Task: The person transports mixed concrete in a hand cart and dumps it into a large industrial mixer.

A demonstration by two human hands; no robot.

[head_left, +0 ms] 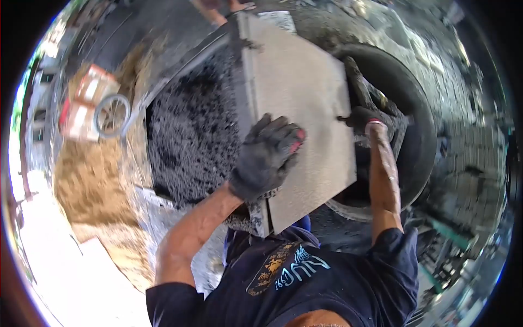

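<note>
My left hand [264, 161], in a dark glove with a red patch, is closed with its fingers curled over the near part of a pale flat panel [305, 92]. What it grips, if anything, is hidden. Left of the panel lies a bin [242, 71] filled with dark, grainy mix [188, 125]. My gloved right hand [362, 119] reaches past the panel's right edge, over a round dark drum [422, 141]. Its fingers look closed, one dark tip pointing toward the panel; the thing in them cannot be made out. Thick, crusted bars [368, 90] run inside the drum beside it.
At the top, another person's hands [220, 8] are near the bin's far end. Brown sand [90, 180], cardboard boxes [81, 117] and a wheel [113, 115] are on the left. Stacked grey blocks [474, 169] stand on the right.
</note>
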